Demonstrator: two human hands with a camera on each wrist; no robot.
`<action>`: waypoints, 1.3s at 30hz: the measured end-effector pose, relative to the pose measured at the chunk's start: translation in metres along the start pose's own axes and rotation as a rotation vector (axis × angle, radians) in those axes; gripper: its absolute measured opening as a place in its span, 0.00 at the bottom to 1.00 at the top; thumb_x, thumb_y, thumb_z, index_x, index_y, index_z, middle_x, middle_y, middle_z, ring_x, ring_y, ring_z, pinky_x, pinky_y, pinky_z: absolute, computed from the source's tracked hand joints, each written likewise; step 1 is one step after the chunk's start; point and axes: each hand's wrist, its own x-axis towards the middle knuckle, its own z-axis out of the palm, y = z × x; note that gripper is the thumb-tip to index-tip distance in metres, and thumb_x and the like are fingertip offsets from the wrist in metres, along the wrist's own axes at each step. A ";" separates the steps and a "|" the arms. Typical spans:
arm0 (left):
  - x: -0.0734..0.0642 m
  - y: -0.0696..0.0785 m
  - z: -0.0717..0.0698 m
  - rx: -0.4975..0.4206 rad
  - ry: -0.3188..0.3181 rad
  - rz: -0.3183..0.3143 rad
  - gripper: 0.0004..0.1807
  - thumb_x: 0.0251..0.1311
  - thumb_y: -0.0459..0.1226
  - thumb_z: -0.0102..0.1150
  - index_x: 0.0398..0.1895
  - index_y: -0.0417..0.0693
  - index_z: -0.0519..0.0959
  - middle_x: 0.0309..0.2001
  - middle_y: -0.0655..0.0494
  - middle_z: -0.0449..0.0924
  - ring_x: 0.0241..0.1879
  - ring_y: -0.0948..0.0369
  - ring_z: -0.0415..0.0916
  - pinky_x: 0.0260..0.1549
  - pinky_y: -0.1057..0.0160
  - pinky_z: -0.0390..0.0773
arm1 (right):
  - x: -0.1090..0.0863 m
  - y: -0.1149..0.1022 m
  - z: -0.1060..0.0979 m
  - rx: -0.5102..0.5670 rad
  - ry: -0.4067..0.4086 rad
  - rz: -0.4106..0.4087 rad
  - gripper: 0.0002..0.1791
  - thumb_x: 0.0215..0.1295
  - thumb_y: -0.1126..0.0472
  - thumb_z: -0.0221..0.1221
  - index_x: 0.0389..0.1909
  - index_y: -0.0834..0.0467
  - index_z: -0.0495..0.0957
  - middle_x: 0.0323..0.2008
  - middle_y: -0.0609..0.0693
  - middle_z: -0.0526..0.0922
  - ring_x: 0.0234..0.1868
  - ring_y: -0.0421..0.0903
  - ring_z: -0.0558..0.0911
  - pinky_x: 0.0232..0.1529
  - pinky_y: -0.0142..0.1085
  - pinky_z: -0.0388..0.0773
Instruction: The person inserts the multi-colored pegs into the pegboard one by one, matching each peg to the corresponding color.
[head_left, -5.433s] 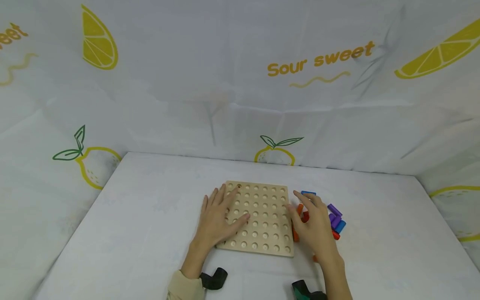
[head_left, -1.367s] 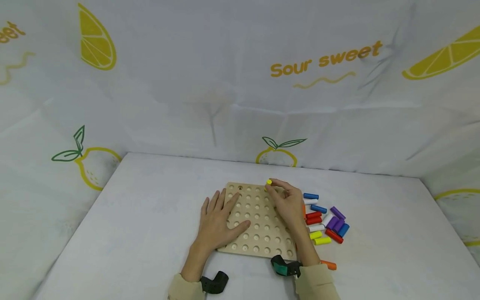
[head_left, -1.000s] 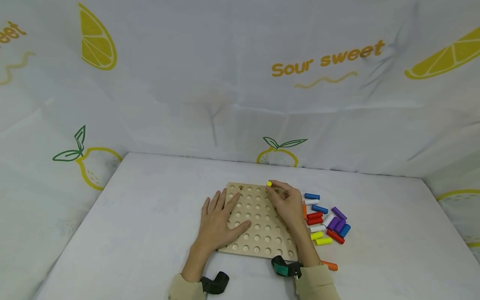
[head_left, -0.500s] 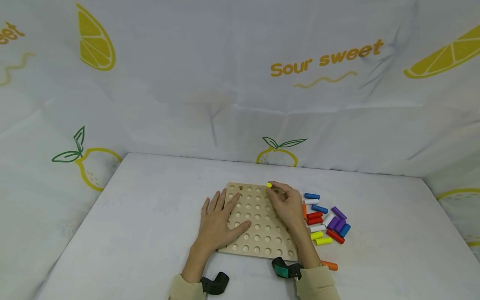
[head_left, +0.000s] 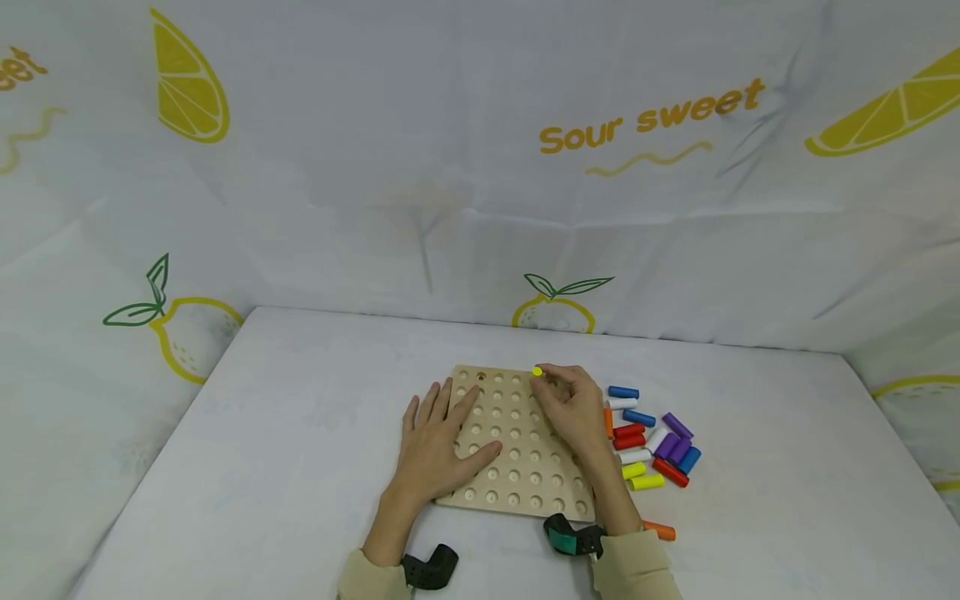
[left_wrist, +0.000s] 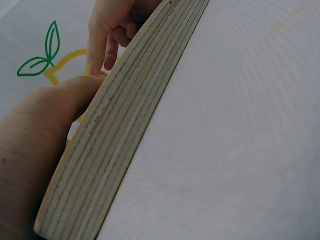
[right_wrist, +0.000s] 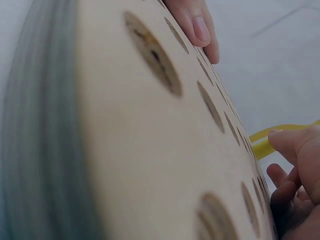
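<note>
A light wooden board point(head_left: 517, 500) with rows of round holes lies on the white table. My left hand point(head_left: 438, 446) rests on its left side, fingers spread and straight. Over the far part of the board, my right hand point(head_left: 573, 412) pinches a yellow peg point(head_left: 537, 372) between thumb and index finger. In the right wrist view, the yellow peg point(right_wrist: 262, 148) stands out from the board's surface, its lower end right at the holes. The board's layered edge point(left_wrist: 115, 125) fills the middle of the left wrist view, with my left thumb point(left_wrist: 75, 97) over it.
Right of the board lie loose pegs: blue point(head_left: 639, 418), red point(head_left: 670, 472), purple point(head_left: 678, 426), white point(head_left: 633, 457) and yellow point(head_left: 647, 482). An orange peg point(head_left: 659, 530) lies nearer, beside the right sleeve point(head_left: 633, 567). A lemon-printed cloth point(head_left: 375, 167) hangs behind the table.
My right hand has come from the loose pegs to the board's far part, now with a yellow peg. Over the last second the peg has sunk slightly. My left hand stays put.
</note>
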 end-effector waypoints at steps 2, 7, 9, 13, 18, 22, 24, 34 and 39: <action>0.000 0.000 0.000 -0.001 0.001 0.001 0.47 0.57 0.67 0.58 0.78 0.60 0.64 0.81 0.40 0.55 0.82 0.41 0.47 0.77 0.33 0.43 | 0.000 0.000 0.000 0.003 0.000 0.004 0.14 0.65 0.62 0.68 0.51 0.60 0.87 0.44 0.59 0.84 0.37 0.39 0.74 0.34 0.26 0.70; 0.000 0.000 0.001 -0.003 0.003 0.003 0.47 0.57 0.67 0.59 0.78 0.60 0.64 0.81 0.40 0.55 0.82 0.41 0.47 0.77 0.33 0.43 | -0.001 0.001 0.000 0.004 -0.007 0.006 0.15 0.64 0.63 0.69 0.51 0.60 0.87 0.43 0.58 0.84 0.37 0.41 0.74 0.34 0.26 0.70; 0.000 0.000 0.002 -0.004 0.005 0.006 0.47 0.57 0.67 0.59 0.78 0.60 0.64 0.81 0.40 0.55 0.82 0.41 0.47 0.77 0.33 0.43 | -0.002 0.000 -0.001 -0.001 -0.018 0.017 0.16 0.64 0.63 0.68 0.53 0.59 0.86 0.45 0.58 0.84 0.39 0.43 0.75 0.38 0.27 0.71; 0.000 0.000 0.002 -0.001 0.009 0.011 0.47 0.57 0.66 0.59 0.78 0.60 0.65 0.80 0.40 0.55 0.82 0.41 0.48 0.77 0.32 0.43 | -0.005 -0.001 -0.005 -0.004 -0.041 0.058 0.20 0.65 0.61 0.68 0.58 0.57 0.84 0.50 0.57 0.84 0.48 0.47 0.78 0.49 0.32 0.72; -0.001 0.000 0.001 0.008 0.009 0.011 0.47 0.57 0.66 0.59 0.78 0.60 0.65 0.80 0.40 0.55 0.81 0.41 0.49 0.77 0.32 0.44 | -0.011 -0.005 -0.013 -0.030 -0.051 0.051 0.21 0.66 0.59 0.68 0.60 0.56 0.83 0.52 0.58 0.83 0.46 0.47 0.78 0.45 0.31 0.73; 0.000 -0.001 0.000 0.012 0.012 0.012 0.47 0.57 0.66 0.59 0.78 0.60 0.64 0.80 0.40 0.56 0.81 0.41 0.49 0.77 0.32 0.44 | -0.017 -0.007 -0.021 -0.039 -0.056 0.031 0.19 0.68 0.58 0.67 0.58 0.55 0.84 0.51 0.57 0.83 0.27 0.40 0.71 0.25 0.27 0.70; 0.000 -0.001 0.000 0.009 0.013 0.012 0.47 0.57 0.66 0.59 0.78 0.60 0.64 0.80 0.40 0.56 0.81 0.40 0.49 0.77 0.32 0.44 | -0.021 -0.007 -0.026 -0.042 -0.054 0.009 0.17 0.68 0.58 0.67 0.56 0.55 0.85 0.49 0.57 0.83 0.20 0.37 0.66 0.20 0.27 0.66; 0.001 -0.002 0.002 -0.006 0.021 0.026 0.47 0.56 0.66 0.60 0.78 0.60 0.64 0.80 0.40 0.55 0.82 0.41 0.48 0.77 0.32 0.42 | -0.044 -0.010 -0.067 -0.221 -0.079 -0.144 0.12 0.65 0.61 0.69 0.48 0.57 0.88 0.38 0.53 0.83 0.16 0.36 0.62 0.16 0.30 0.61; 0.001 -0.002 0.002 -0.007 0.024 0.028 0.47 0.56 0.66 0.60 0.78 0.59 0.65 0.80 0.40 0.56 0.81 0.40 0.48 0.76 0.32 0.43 | -0.050 -0.012 -0.091 -0.295 -0.173 -0.130 0.12 0.63 0.59 0.70 0.47 0.56 0.89 0.37 0.50 0.84 0.17 0.37 0.63 0.17 0.30 0.62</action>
